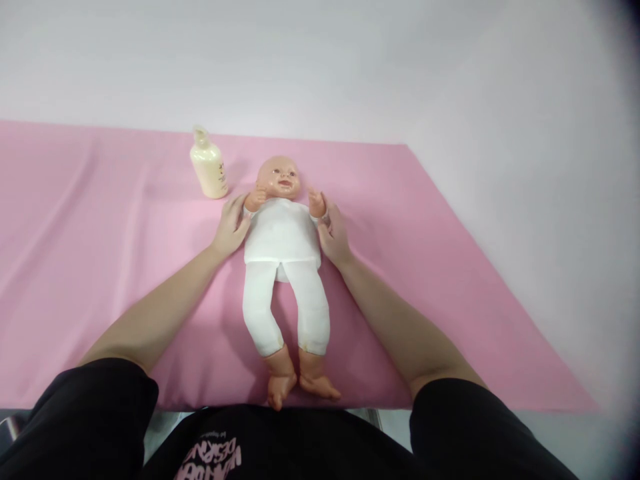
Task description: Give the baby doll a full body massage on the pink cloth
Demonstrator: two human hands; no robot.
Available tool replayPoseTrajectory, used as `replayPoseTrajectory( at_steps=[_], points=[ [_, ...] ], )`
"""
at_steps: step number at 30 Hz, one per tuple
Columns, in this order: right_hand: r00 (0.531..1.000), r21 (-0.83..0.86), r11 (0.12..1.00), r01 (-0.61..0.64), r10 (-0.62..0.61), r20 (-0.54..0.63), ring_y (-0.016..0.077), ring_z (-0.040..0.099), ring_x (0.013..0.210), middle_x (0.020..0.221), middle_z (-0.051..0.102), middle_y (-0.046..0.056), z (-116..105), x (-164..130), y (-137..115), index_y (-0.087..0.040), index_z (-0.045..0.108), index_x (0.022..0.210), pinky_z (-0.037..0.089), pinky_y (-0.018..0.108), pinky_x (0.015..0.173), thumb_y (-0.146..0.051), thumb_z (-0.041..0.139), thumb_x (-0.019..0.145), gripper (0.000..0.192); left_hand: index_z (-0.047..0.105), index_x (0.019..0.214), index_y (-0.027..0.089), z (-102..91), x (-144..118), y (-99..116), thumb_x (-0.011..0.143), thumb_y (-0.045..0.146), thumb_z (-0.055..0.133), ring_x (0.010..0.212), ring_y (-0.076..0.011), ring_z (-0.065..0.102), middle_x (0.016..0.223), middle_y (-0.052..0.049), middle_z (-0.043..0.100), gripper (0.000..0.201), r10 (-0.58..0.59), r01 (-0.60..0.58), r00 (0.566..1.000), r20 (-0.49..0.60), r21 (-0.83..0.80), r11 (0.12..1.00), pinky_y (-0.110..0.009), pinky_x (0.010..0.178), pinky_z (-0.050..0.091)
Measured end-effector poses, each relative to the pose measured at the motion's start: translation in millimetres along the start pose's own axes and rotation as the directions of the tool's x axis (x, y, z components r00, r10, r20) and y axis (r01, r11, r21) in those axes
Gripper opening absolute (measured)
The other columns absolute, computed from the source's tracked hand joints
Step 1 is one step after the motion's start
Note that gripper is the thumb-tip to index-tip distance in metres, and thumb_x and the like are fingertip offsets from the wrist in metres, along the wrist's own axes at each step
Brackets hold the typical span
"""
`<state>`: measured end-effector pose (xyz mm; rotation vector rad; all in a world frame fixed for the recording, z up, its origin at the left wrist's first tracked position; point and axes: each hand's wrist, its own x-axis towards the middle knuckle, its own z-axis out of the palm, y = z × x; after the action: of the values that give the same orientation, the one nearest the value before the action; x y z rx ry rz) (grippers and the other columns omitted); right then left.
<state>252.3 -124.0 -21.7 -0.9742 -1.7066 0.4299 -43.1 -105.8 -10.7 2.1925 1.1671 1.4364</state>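
With fingers and thumbs closed around its arms, your left hand (233,223) and right hand (335,235) hold the white-clad baby doll (283,230), which lies on its back along the pink sheet (425,267), a pump bottle (210,172) standing just beyond your left hand.

Bright; soft shadows; right-edge darkening

This looks like a baby-care practice room: a doll (283,230) lies on a pink-covered worktop (415,227) near a pump bottle (209,170).
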Motion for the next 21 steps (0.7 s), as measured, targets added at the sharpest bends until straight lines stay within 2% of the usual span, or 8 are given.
replayPoseTrajectory(
  at_steps=[4, 8, 13, 16, 19, 21],
  points=[
    [0.997, -0.101, 0.993, 0.063, -0.060, 0.040, 0.0284, 0.055, 0.135, 0.146, 0.061, 0.007, 0.4, 0.3, -3.3, -0.030, 0.051, 0.149, 0.043, 0.054, 0.120, -0.035, 0.050, 0.098, 0.051, 0.054, 0.144, 0.023, 1.4, 0.0, 1.6, 0.097, 0.060, 0.050, 0.132, -0.0328, 0.053, 0.140, -0.016, 0.060, 0.060, 0.020, -0.026, 0.997, 0.075, 0.080, 0.996, -0.055, 0.120, 0.035],
    [0.991, -0.140, 0.984, 0.110, -0.096, 0.097, 0.0279, 0.056, 0.133, 0.143, 0.062, 0.006, 0.9, 2.1, -7.3, -0.030, 0.053, 0.147, 0.042, 0.053, 0.120, -0.026, 0.050, 0.094, 0.054, 0.057, 0.141, 0.022, 3.6, 0.3, 2.9, 0.097, 0.050, 0.052, 0.127, -0.0331, 0.054, 0.136, -0.016, 0.061, 0.053, 0.044, -0.061, 0.990, 0.131, 0.133, 0.989, -0.056, 0.116, 0.039],
    [0.991, -0.138, 0.984, 0.111, -0.100, 0.088, 0.0284, 0.057, 0.132, 0.142, 0.063, 0.007, 1.1, 1.4, -6.2, -0.029, 0.054, 0.146, 0.041, 0.054, 0.120, -0.025, 0.050, 0.093, 0.054, 0.057, 0.140, 0.020, 3.9, 0.7, 3.2, 0.096, 0.044, 0.053, 0.126, -0.0324, 0.054, 0.135, -0.016, 0.062, 0.050, 0.049, -0.070, 0.989, 0.141, 0.146, 0.987, -0.054, 0.116, 0.039],
    [0.997, -0.104, 0.992, 0.076, -0.072, 0.041, 0.0283, 0.056, 0.133, 0.144, 0.061, 0.007, 1.9, 0.3, -3.1, -0.031, 0.051, 0.147, 0.042, 0.054, 0.120, -0.032, 0.051, 0.097, 0.051, 0.056, 0.140, 0.021, 2.6, 0.3, 2.5, 0.097, 0.051, 0.054, 0.129, -0.0323, 0.054, 0.137, -0.015, 0.061, 0.053, 0.019, -0.031, 0.994, 0.105, 0.118, 0.993, -0.054, 0.117, 0.037],
    [0.997, -0.009, 0.999, 0.042, -0.043, -0.062, 0.0277, 0.052, 0.141, 0.150, 0.056, 0.009, 2.4, 1.1, 0.4, -0.029, 0.044, 0.151, 0.039, 0.054, 0.123, -0.042, 0.048, 0.100, 0.053, 0.053, 0.141, 0.021, 2.3, -0.3, -0.2, 0.098, 0.061, 0.050, 0.132, -0.0310, 0.053, 0.138, -0.015, 0.060, 0.058, -0.021, 0.021, 1.000, -0.005, 0.015, 1.000, -0.052, 0.119, 0.037],
    [0.991, 0.050, 0.998, 0.041, -0.034, -0.127, 0.0261, 0.045, 0.148, 0.156, 0.050, 0.010, 1.6, 3.1, 3.8, -0.029, 0.038, 0.153, 0.036, 0.053, 0.125, -0.046, 0.045, 0.102, 0.055, 0.052, 0.140, 0.022, 3.1, -0.5, -5.4, 0.099, 0.065, 0.046, 0.135, -0.0291, 0.054, 0.140, -0.015, 0.059, 0.059, -0.090, 0.081, 0.992, -0.087, -0.102, 0.992, -0.049, 0.119, 0.039]
  ],
)
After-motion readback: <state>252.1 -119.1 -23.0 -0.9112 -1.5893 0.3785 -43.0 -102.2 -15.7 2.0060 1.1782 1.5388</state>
